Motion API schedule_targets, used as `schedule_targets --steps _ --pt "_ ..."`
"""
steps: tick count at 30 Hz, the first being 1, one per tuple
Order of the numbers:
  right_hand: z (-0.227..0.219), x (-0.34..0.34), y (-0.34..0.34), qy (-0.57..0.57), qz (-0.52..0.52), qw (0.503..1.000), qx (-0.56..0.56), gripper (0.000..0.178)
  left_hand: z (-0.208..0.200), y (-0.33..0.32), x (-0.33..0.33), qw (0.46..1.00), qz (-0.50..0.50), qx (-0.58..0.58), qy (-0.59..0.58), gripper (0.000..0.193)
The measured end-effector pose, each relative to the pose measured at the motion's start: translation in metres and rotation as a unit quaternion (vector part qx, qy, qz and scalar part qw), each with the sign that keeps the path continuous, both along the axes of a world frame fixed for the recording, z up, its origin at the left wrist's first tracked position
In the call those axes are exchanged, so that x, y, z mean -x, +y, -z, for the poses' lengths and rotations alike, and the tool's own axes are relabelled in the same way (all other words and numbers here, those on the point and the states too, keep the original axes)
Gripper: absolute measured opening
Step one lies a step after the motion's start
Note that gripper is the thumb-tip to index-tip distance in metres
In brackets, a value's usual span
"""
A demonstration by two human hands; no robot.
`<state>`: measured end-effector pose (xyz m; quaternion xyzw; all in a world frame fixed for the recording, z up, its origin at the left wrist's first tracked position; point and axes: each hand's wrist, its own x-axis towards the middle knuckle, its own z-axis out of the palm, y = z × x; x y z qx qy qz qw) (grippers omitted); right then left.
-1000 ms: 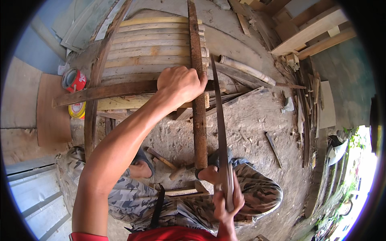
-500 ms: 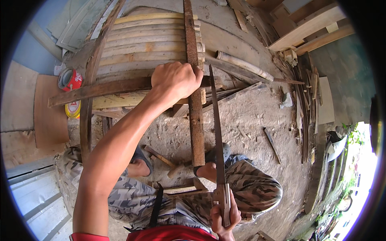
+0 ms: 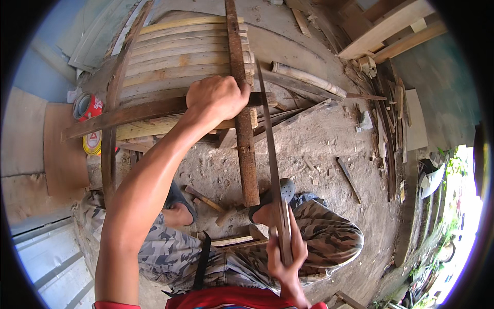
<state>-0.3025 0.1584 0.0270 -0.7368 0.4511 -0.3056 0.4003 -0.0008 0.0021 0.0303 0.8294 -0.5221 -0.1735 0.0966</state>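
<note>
My right hand (image 3: 288, 255) is closed round the handle of a handsaw (image 3: 270, 139). Its long narrow blade points away from me and crosses the right end of a dark wooden strip (image 3: 139, 113) that runs left to right. My left hand (image 3: 213, 98) is clenched on that crosswise strip, with the thumb side against a rough lengthwise wooden strip (image 3: 246, 165). The two strips cross just beside my fist. Another lengthwise strip (image 3: 116, 87) lies under the crosswise one at the left. How deep the blade sits in the wood cannot be seen.
Beneath the strips is a stack of pale wooden slats (image 3: 180, 61). A hammer (image 3: 208, 203) lies between my feet. Red (image 3: 88, 107) and yellow (image 3: 92, 143) cans stand at the left. A bamboo pole (image 3: 309, 80) and scrap wood (image 3: 350, 180) lie to the right.
My right hand has pushed the handsaw forward, away from me. My left hand keeps its grip on the crosswise strip; the whole view has shifted slightly.
</note>
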Motion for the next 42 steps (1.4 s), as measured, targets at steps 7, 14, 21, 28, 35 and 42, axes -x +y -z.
schedule_targets --steps 7,14,21,28,35,42 --pt "-0.016 -0.006 -0.013 -0.032 0.002 0.998 -0.045 0.064 -0.004 0.002 0.002 0.999 0.02 0.018 -0.022 0.063" --pt "-0.001 -0.058 -0.06 -0.055 0.007 0.998 0.042 0.066 -0.001 0.003 0.005 0.999 -0.019 0.024 -0.011 0.062" --pt "-0.035 0.028 0.026 0.037 -0.016 0.999 0.003 0.067 0.001 0.0 0.003 1.0 -0.008 0.024 -0.011 0.065" --pt "-0.02 -0.057 -0.072 -0.064 0.01 0.996 -0.056 0.067 0.008 -0.005 0.001 0.998 0.006 0.04 -0.054 0.062" --pt "0.01 -0.014 -0.01 -0.049 -0.007 0.999 -0.004 0.068 0.0 0.0 -0.002 0.998 -0.035 -0.007 -0.05 0.063" --pt "0.008 0.015 0.009 -0.027 -0.006 0.999 0.043 0.066 -0.004 -0.004 0.003 0.999 -0.006 -0.036 -0.031 0.067"
